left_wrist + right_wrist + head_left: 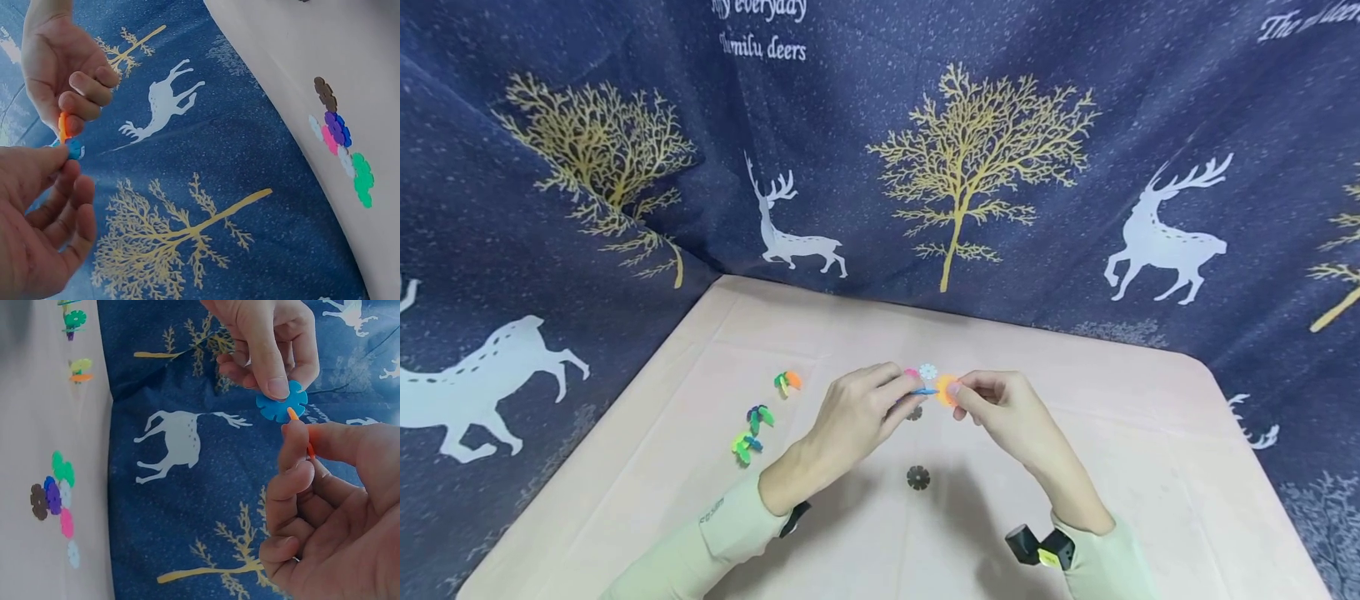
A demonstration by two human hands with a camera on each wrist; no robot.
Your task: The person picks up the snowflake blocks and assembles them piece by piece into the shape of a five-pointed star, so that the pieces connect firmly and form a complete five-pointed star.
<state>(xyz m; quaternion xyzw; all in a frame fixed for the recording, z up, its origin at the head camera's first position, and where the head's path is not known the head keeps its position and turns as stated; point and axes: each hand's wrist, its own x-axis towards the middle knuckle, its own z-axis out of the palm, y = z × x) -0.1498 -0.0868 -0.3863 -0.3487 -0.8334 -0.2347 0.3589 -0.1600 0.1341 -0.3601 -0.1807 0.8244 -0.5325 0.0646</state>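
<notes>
My left hand (867, 404) pinches a blue notched disc (273, 409), flower-shaped, between thumb and fingers. An orange notched disc (946, 391) is pinched by my right hand (1006, 410). Both hands are raised above the table, close together. In the right wrist view the orange disc stands edge-on against the blue one, crosswise at its rim. Whether their slots are locked together cannot be told. Fingers hide part of both discs.
Loose flower discs lie beyond the hands, among them a green one (63, 469), a pink one (67, 522) and a brown one (39, 502). A dark disc (917, 477) lies nearer. At the left sit joined disc clusters (760, 417). A deer-print cloth (865, 167) hangs behind the table.
</notes>
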